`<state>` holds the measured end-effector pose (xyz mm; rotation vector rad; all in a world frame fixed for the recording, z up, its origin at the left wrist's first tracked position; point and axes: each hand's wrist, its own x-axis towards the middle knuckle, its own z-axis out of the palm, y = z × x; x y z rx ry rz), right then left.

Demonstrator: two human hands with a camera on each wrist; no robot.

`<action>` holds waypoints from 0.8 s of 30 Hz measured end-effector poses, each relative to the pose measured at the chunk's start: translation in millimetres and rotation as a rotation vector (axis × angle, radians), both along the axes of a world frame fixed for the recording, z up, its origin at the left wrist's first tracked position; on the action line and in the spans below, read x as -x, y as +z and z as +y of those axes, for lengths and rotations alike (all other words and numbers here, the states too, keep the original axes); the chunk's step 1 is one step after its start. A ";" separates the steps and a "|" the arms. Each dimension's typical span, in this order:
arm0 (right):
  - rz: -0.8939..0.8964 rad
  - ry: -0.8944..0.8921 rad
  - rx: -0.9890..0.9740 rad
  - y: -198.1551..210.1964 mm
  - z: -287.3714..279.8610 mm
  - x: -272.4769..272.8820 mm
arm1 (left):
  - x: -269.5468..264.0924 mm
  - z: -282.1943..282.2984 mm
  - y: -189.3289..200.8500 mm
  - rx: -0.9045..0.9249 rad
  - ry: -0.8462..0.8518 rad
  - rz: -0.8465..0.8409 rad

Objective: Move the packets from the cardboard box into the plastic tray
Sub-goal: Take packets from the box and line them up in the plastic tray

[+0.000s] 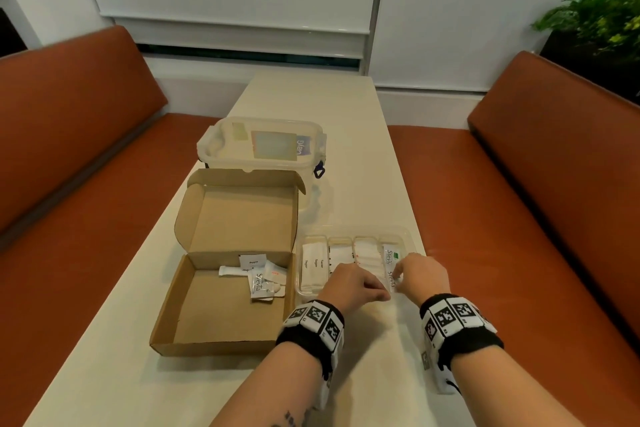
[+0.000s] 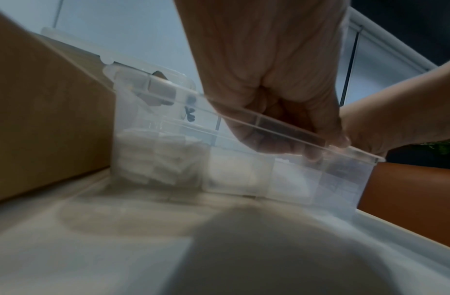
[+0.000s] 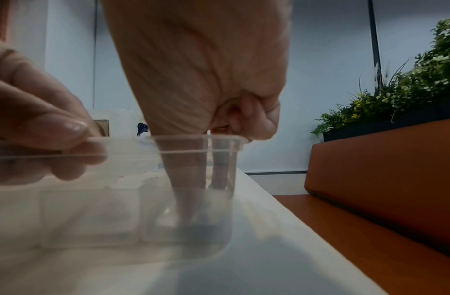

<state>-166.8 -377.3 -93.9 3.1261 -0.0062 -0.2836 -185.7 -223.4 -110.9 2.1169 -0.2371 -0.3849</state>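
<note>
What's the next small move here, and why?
Probably let go of the Stevia packet and bring the right hand back to the cardboard box. Its fingers already reach down inside the rightmost compartment of the plastic tray, the left hand steadies the tray's near rim, and several packets remain in the box.

Table [image 1: 349,121]: box [image 1: 221,308], tray [image 1: 408,239], container [image 1: 263,146].

The head view looks forward and down along the table [image 1: 311,97], the tray [image 1: 408,239] at lower centre. The left wrist view sits low on the table, close to the tray [image 2: 282,191], facing right. The right wrist view, equally low and close, meets the tray [image 3: 92,209] end-on. All three share it.
</note>
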 end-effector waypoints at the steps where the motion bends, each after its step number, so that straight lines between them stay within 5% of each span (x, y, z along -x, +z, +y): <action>1: 0.001 -0.005 -0.007 0.4 -0.2 -0.1 | -0.1 -0.2 0.5 0.002 0.001 0.002; 6: -0.065 -0.037 -0.052 4.2 5.0 4.8 | 7.3 0.9 3.7 0.035 0.032 -0.070; 13: -0.274 0.048 -0.398 28.3 80.3 16.2 | 7.3 55.1 30.0 0.271 0.587 -0.267; 19: -0.090 0.240 -0.488 21.6 173.7 29.9 | 14.5 133.2 26.9 0.119 0.864 -0.303; 24: 0.066 0.181 -0.393 7.3 224.6 20.5 | 15.3 178.2 10.3 -0.014 0.961 -0.254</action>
